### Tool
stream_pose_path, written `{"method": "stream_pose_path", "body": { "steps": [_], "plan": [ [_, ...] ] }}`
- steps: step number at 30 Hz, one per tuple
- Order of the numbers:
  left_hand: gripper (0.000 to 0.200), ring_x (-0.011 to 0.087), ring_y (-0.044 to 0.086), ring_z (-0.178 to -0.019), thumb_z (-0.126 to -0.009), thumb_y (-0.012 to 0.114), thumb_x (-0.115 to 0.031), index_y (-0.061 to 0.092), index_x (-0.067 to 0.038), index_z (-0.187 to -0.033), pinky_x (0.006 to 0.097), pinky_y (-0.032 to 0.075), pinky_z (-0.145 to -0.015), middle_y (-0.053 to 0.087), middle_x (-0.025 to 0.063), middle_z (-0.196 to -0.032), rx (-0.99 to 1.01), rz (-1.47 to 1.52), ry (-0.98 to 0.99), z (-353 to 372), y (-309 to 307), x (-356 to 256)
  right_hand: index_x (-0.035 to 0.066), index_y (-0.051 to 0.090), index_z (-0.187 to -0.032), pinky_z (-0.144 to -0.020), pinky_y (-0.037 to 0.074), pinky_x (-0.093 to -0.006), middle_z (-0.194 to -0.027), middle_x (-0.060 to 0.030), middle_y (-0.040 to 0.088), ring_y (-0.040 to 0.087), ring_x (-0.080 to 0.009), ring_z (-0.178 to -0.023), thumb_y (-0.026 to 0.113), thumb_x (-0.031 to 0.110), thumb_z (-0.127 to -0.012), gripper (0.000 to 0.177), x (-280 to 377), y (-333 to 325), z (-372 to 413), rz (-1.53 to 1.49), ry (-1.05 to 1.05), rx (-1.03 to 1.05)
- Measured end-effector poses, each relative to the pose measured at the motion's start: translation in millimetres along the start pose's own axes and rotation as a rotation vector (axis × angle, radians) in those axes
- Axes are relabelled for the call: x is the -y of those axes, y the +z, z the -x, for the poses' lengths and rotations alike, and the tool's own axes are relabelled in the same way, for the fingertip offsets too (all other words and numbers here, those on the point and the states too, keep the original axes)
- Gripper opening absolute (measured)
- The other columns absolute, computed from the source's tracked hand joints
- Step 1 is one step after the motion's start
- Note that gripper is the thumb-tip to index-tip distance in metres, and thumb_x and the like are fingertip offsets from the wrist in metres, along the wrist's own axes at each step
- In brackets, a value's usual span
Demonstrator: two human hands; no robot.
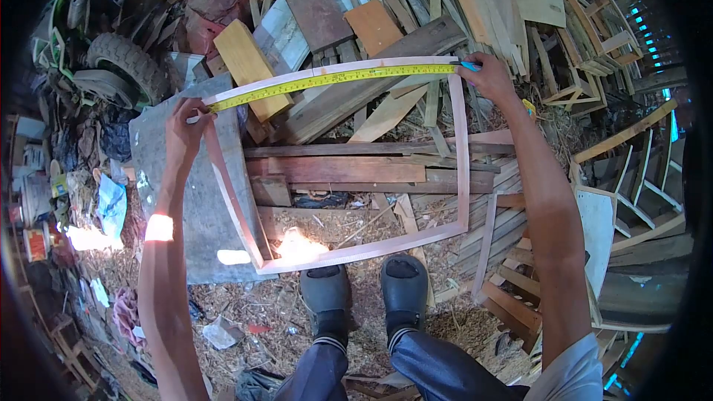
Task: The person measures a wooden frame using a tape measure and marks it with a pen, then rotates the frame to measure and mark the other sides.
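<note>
A rectangular frame of thin wooden strips (364,249) spans the middle of the view, its near side just beyond my feet. Along its far side stretches a yellow tape measure (334,78). At the far left corner my left hand (186,122) is closed, pinching the tape's left end against the frame. Over at the far right corner my right hand (490,78) is closed around a blue pen (469,65), beside the tape's other end. The pen's tip lies near the top strip. Whether the right fingers also grip the tape or frame is hidden.
A grey board (193,215) lies under the frame's left side. Planks and offcuts (312,7) pile up beyond it. At the left stands a knobbly tyre (126,67). Wooden frames (594,37) and a white panel (594,230) are at the right. Shavings cover the ground.
</note>
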State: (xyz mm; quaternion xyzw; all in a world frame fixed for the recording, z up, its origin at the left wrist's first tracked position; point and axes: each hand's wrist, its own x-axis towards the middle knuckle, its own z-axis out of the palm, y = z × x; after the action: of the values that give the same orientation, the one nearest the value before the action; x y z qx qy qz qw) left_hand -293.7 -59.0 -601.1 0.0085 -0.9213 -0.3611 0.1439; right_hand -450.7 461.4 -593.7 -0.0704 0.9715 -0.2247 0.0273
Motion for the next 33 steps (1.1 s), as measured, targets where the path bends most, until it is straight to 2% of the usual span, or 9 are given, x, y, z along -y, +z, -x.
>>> {"method": "stream_pose_path", "body": {
  "steps": [13,16,18,21,28,32,33],
  "plan": [
    [0.017,0.0224,0.059,-0.078,-0.067,0.065,-0.001,0.055,0.005,-0.080,0.0297,0.046,-0.070,0.057,0.0139,-0.091,0.004,-0.026,0.040,-0.8,-0.5,4.7,0.004,0.065,-0.093,-0.075,0.048,-0.0376,-0.085,-0.0188,0.064,0.062,-0.0311,-0.082,0.067,0.041,-0.066,0.046,0.5,-0.6,0.5,0.015,0.022,-0.006],
    [0.023,0.0222,0.061,-0.079,-0.067,0.066,0.000,0.057,0.004,-0.088,0.0294,0.047,-0.068,0.057,0.0134,-0.092,-0.007,-0.017,-0.027,0.3,0.7,-1.9,0.004,0.065,-0.093,-0.076,0.047,-0.0376,-0.086,-0.0192,0.064,0.062,-0.0315,-0.083,0.067,0.042,-0.065,0.047,-1.5,0.8,-1.4,-0.013,0.040,0.011],
    [0.034,0.0220,0.062,-0.079,-0.067,0.067,0.000,0.058,0.003,-0.100,0.0292,0.048,-0.066,0.057,0.0125,-0.092,-0.052,-0.008,-0.112,0.7,1.8,-5.4,0.004,0.065,-0.094,-0.077,0.047,-0.0375,-0.086,-0.0193,0.064,0.062,-0.0316,-0.083,0.067,0.042,-0.065,0.048,-2.3,0.4,-1.3,-0.014,0.033,0.007],
    [0.040,0.0223,0.062,-0.082,-0.067,0.067,0.001,0.058,0.001,-0.107,0.0294,0.048,-0.068,0.058,0.0116,-0.094,0.019,-0.082,-0.071,-0.5,-2.0,-8.2,0.004,0.065,-0.094,-0.077,0.047,-0.0375,-0.087,-0.0194,0.064,0.062,-0.0317,-0.083,0.067,0.042,-0.065,0.049,-0.5,-0.6,-0.9,-0.005,0.017,0.003],
    [0.038,0.0216,0.060,-0.085,-0.070,0.065,0.001,0.058,0.001,-0.107,0.0294,0.048,-0.070,0.058,0.0106,-0.097,0.029,-0.090,0.002,0.2,-0.7,1.8,0.004,0.064,-0.095,-0.079,0.047,-0.0372,-0.088,-0.0190,0.064,0.061,-0.0310,-0.085,0.067,0.043,-0.065,0.049,2.0,-2.6,1.5,-0.001,0.023,0.007],
    [0.036,0.0182,0.059,-0.080,-0.073,0.063,0.001,0.057,0.000,-0.108,0.0286,0.048,-0.068,0.058,0.0111,-0.098,0.037,0.045,-0.118,1.0,2.0,1.0,0.005,0.064,-0.098,-0.079,0.047,-0.0364,-0.090,-0.0183,0.064,0.061,-0.0309,-0.086,0.067,0.041,-0.066,0.049,0.8,-2.5,-0.2,-0.006,-0.027,-0.037],
    [0.035,0.0158,0.058,-0.078,-0.074,0.063,0.000,0.057,-0.001,-0.109,0.0279,0.047,-0.066,0.059,0.0105,-0.097,0.044,0.100,-0.183,0.6,3.5,3.8,0.004,0.063,-0.100,-0.080,0.047,-0.0358,-0.092,-0.0180,0.064,0.061,-0.0307,-0.087,0.067,0.039,-0.066,0.049,2.9,-4.8,-2.4,0.036,-0.007,0.042]
  ]
}}
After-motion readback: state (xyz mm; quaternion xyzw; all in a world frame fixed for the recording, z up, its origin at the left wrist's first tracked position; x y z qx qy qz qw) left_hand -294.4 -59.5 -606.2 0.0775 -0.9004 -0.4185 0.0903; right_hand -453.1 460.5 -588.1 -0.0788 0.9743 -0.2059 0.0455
